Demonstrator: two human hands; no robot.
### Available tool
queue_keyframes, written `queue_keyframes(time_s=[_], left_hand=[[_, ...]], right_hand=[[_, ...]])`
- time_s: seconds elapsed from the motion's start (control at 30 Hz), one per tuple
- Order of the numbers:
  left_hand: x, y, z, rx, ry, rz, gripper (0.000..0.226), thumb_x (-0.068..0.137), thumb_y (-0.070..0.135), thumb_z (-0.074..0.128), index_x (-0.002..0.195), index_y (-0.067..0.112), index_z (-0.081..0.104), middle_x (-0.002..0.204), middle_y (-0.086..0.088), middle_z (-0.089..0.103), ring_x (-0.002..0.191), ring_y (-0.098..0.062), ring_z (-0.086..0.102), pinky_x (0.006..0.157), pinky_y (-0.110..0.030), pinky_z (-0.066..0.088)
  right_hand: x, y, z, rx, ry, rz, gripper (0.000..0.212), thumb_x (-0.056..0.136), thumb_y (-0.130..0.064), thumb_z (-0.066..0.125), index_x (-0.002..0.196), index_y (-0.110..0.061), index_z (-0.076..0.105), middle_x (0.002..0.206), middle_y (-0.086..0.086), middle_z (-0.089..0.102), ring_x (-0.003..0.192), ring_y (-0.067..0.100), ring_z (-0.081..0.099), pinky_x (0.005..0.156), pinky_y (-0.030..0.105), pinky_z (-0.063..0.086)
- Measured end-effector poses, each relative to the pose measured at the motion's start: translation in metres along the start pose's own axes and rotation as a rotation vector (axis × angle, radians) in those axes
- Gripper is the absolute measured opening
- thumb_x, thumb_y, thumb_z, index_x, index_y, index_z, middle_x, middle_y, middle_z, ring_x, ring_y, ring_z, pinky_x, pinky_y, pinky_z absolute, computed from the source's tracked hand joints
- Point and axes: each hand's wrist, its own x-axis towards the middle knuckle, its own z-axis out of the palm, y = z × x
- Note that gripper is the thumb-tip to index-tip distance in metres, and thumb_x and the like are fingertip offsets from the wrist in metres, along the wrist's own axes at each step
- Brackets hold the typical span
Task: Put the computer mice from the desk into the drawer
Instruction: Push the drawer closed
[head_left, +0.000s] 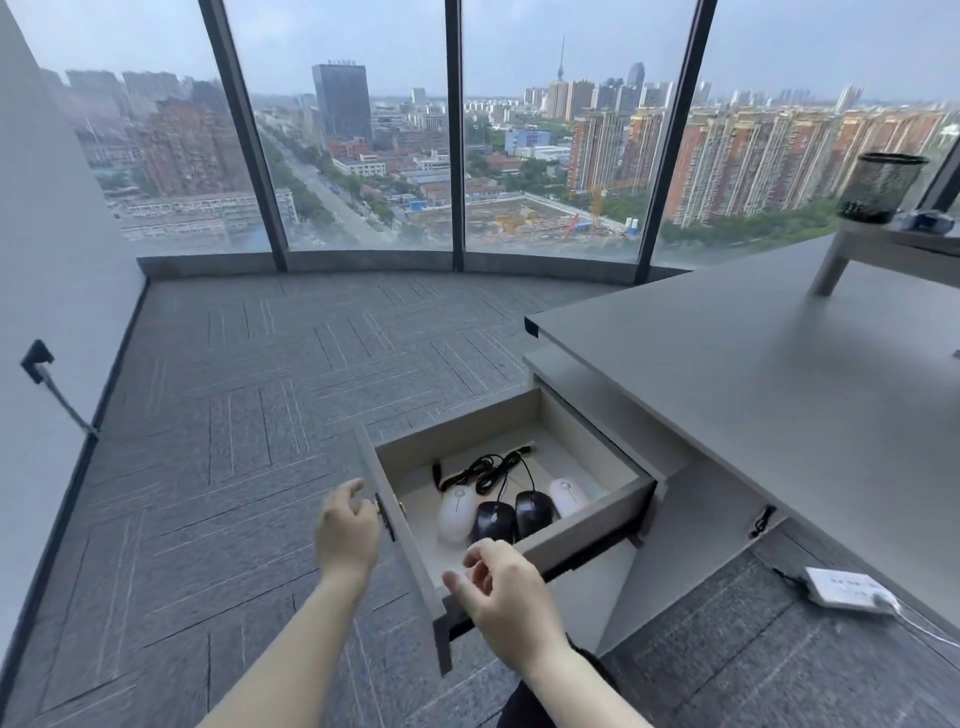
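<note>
Beside the bare counter (753, 374), four mice lie in the open drawer (592, 512); left hand (347, 530) and right hand (506, 597), fingers loosely curled and empty, should push its front squarely shut, sparing cables.

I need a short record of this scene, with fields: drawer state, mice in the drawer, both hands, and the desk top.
drawer state: the drawer is pulled open under the desk
mice in drawer: four side by side: white mouse, black mouse, second black mouse, second white mouse; black cables lie behind them
left hand: left hand empty, at the drawer front by the handle
right hand: right hand empty, over the near drawer corner
desk top: desk shows no mouse in view; mesh pen holder on a riser
</note>
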Motion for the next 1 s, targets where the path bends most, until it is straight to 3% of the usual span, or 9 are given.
queue_keyframes(time_s=[0.07,0.13,0.2,0.3,0.4,0.7,0.83,0.93,1.0], left_hand=[[-0.007,-0.014,-0.004,-0.099,-0.108,-0.135,0.042,0.094,0.015,0.044,0.136,0.008,0.048,0.139,-0.014,0.053,0.125,-0.030,0.051,0.101,-0.043,0.042],[-0.016,-0.020,-0.002,-0.221,-0.231,-0.239,0.046,0.095,0.017,0.042,0.141,0.010,0.042,0.140,-0.014,0.051,0.126,-0.031,0.049,0.106,-0.047,0.040],[-0.024,-0.020,0.004,-0.328,-0.309,-0.290,0.043,0.095,0.015,0.039,0.138,0.014,0.046,0.130,-0.011,0.059,0.118,-0.029,0.054,0.100,-0.045,0.045],[-0.032,-0.013,0.014,-0.436,-0.351,-0.294,0.037,0.094,0.009,0.035,0.123,0.021,0.054,0.101,-0.001,0.067,0.091,-0.020,0.060,0.075,-0.033,0.047],[-0.033,-0.008,0.026,-0.483,-0.361,-0.291,0.036,0.093,0.006,0.036,0.119,0.019,0.057,0.093,-0.003,0.066,0.081,-0.019,0.058,0.069,-0.031,0.046],[-0.029,0.028,0.095,-0.482,-0.539,-0.240,0.040,0.090,0.008,0.040,0.113,0.034,0.060,0.109,0.007,0.069,0.103,-0.016,0.063,0.089,-0.038,0.053],[-0.025,0.046,0.133,-0.450,-0.587,-0.206,0.043,0.086,0.008,0.041,0.114,0.036,0.058,0.114,0.009,0.067,0.109,-0.015,0.060,0.099,-0.043,0.048],[-0.027,0.064,0.159,-0.461,-0.612,-0.197,0.043,0.088,0.008,0.041,0.121,0.034,0.053,0.113,0.015,0.064,0.106,-0.008,0.058,0.100,-0.041,0.046],[-0.028,0.075,0.176,-0.485,-0.633,-0.193,0.047,0.091,0.008,0.041,0.127,0.037,0.044,0.114,0.018,0.059,0.107,-0.008,0.056,0.099,-0.040,0.045]], right_hand=[[-0.012,-0.005,0.011,-0.022,-0.072,0.021,0.064,0.072,-0.079,0.049,0.104,-0.025,0.056,0.097,-0.008,0.057,0.089,0.009,0.055,0.078,0.029,0.050],[-0.017,-0.007,0.021,-0.073,-0.111,0.039,0.071,0.062,-0.084,0.052,0.103,-0.026,0.053,0.100,-0.008,0.056,0.092,0.011,0.054,0.078,0.028,0.047],[-0.017,-0.006,0.031,-0.127,-0.097,0.028,0.056,0.069,-0.071,0.062,0.100,-0.025,0.052,0.102,-0.008,0.056,0.093,0.013,0.053,0.077,0.029,0.048],[-0.014,-0.004,0.039,-0.158,-0.036,0.023,0.036,0.080,-0.052,0.064,0.096,-0.023,0.051,0.100,-0.007,0.055,0.088,0.015,0.054,0.075,0.032,0.050],[-0.011,0.000,0.034,-0.140,0.001,0.039,0.028,0.081,-0.045,0.063,0.092,-0.022,0.049,0.096,-0.006,0.055,0.082,0.015,0.055,0.070,0.030,0.048],[0.008,0.056,-0.015,-0.092,0.116,0.209,0.026,0.080,-0.048,0.062,0.085,-0.028,0.045,0.087,-0.007,0.057,0.075,0.013,0.055,0.062,0.029,0.045],[0.016,0.080,-0.041,-0.019,0.216,0.288,0.027,0.079,-0.049,0.065,0.085,-0.029,0.048,0.086,-0.010,0.058,0.075,0.009,0.058,0.067,0.033,0.053],[0.020,0.097,-0.057,0.028,0.325,0.354,0.035,0.078,-0.047,0.070,0.093,-0.026,0.047,0.092,-0.007,0.058,0.075,0.007,0.056,0.062,0.027,0.049],[0.023,0.106,-0.066,0.053,0.404,0.408,0.047,0.079,-0.047,0.071,0.109,-0.023,0.043,0.102,-0.007,0.053,0.076,0.012,0.055,0.058,0.027,0.046]])
